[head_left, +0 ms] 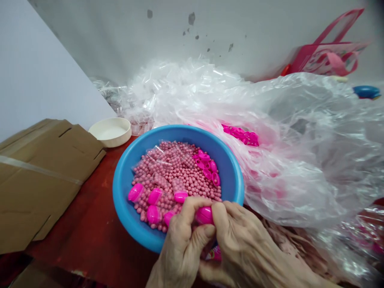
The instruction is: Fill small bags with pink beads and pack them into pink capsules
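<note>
My left hand (186, 244) and my right hand (240, 240) meet over the near right rim of a blue basin (119, 196). Between their fingertips they pinch a glossy pink plastic cap (204, 215); its lower part is hidden by my fingers. Small round pink beads (192, 182) fill the bottom of the basin. On the beads lie clear plastic tubes (159, 154), and several closed pieces with pink caps (154, 215) rest nearer to me. Loose pink caps (207, 168) are heaped at the basin's right side.
A flattened cardboard box (45, 180) lies left on the red table (90, 236). Behind the basin stand a shallow white dish (111, 132) and a pile of clear tubes (180, 80). Crumpled clear plastic bags (300, 160) spread right; a pink bag (324, 60) stands at back.
</note>
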Available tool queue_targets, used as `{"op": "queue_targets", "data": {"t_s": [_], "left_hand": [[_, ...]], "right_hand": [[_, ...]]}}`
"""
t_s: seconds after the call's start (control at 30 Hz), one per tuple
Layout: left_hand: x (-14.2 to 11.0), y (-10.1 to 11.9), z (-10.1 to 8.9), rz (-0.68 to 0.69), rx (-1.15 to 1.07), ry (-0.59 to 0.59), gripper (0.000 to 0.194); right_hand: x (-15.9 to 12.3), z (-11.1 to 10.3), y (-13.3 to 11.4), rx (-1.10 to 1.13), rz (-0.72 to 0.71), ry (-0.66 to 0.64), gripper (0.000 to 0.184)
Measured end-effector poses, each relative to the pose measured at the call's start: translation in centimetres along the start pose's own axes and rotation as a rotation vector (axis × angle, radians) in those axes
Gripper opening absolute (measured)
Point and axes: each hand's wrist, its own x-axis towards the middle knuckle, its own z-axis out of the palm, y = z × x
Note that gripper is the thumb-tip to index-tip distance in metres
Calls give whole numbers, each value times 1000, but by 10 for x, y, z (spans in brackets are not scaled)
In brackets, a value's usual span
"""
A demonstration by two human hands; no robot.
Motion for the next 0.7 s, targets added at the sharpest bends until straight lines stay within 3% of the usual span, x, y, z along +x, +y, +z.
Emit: {"op": "queue_targets", "data": {"t_s": [0.1,0.27,0.47,0.53,0.63,0.7], "left_hand": [[0,-2,-1,-2,31,-10,17],[1,0,-1,-49,48,113,17],[2,5,1,-113,-182,-5,34],[-7,3,8,-155,-78,79,33],[-26,-4,24,-212,160,330,42],[-34,-10,36,-175,247,285,32]], "right_hand": [[-3,6,0,23,-1,-6,41],[1,13,3,69,-6,22,43],[1,6,7,51,-14,107,41],[-9,0,9,3,-26,138,42],[-34,-12,12,-59,-60,163,53],[-54,-18,15,-87,-47,145,58]]}}
